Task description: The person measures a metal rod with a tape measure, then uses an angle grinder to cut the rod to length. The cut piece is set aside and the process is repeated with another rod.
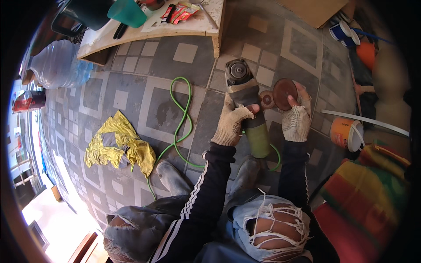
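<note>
My left hand [231, 122], in a cream knitted glove with bare fingertips, is closed round the body of an angle grinder [257, 139]. The grinder's head points away from me, its bare round spindle flange facing up with no disc on it. In my right hand [296, 119], gloved alike, a reddish-brown grinding disc [284, 93] is pinched by the edge, thumb across its face. Between the grinder and that disc shows a smaller brown disc [266, 100] with a centre hole; whether it lies on the floor I cannot tell. A green cord [177, 131] loops over the tiles left of the grinder.
A crumpled yellow and grey cloth [117, 144] lies on the patterned tile floor at left. Ahead stands a low wooden table [149, 34] bearing a teal cup [127, 14]. A large clear plastic bottle [59, 65] is far left. To the right are an orange-and-white bucket [346, 133] and striped fabric [364, 188].
</note>
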`<state>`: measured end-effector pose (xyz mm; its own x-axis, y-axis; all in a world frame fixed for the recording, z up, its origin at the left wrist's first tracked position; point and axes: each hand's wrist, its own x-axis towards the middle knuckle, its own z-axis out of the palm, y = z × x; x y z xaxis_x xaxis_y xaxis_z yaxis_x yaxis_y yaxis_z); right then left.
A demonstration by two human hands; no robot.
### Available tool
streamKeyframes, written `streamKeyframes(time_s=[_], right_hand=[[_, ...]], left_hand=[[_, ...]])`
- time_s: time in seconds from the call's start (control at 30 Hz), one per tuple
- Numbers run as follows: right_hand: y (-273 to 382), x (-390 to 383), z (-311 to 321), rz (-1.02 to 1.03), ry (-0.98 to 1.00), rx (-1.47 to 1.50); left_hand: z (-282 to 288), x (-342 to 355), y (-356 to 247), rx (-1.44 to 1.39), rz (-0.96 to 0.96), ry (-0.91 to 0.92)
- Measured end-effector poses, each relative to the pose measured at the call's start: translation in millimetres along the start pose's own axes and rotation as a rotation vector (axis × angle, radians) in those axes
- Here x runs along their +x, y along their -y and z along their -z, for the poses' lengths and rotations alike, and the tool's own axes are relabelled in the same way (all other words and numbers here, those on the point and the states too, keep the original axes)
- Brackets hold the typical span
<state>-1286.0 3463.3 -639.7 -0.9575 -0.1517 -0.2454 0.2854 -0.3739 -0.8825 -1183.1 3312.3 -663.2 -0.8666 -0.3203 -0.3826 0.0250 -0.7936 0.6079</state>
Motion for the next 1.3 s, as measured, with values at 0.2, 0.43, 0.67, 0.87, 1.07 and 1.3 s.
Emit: streamKeyframes(time_s=[0.2, 0.43, 0.67, 0.87, 1.07, 1.3], right_hand=[[11.5, 5.2, -42.7, 0.088, 0.255, 0.007], [7.8, 6.5, -64.4, 0.023, 0.290, -0.166], [2.8, 0.2, -62.0, -0.015, 0.218, -0.380], [1.6, -22.7, -40.3, 0.238, 0.149, -0.489], [-10.2, -80.4, 2.4, -0.042, 0.571, -0.821], [2.5, -92.1, -1.0, -0.127, 0.579, -0.500]], left_hand=[[1.6, -18.3, -8.9, 0.139, 0.052, -0.054], [-6.5, -26.1, -11.3, 0.293, -0.022, -0.081], [-3.9, -28.2, -1.6, 0.122, 0.067, -0.095], [20.7, -21.8, 28.7, 0.134, -0.063, 0.005], [16.9, -27.9, 28.9, 0.151, -0.059, -0.039], [4.1, 0.2, -2.4, -0.253, -0.025, 0.038]])
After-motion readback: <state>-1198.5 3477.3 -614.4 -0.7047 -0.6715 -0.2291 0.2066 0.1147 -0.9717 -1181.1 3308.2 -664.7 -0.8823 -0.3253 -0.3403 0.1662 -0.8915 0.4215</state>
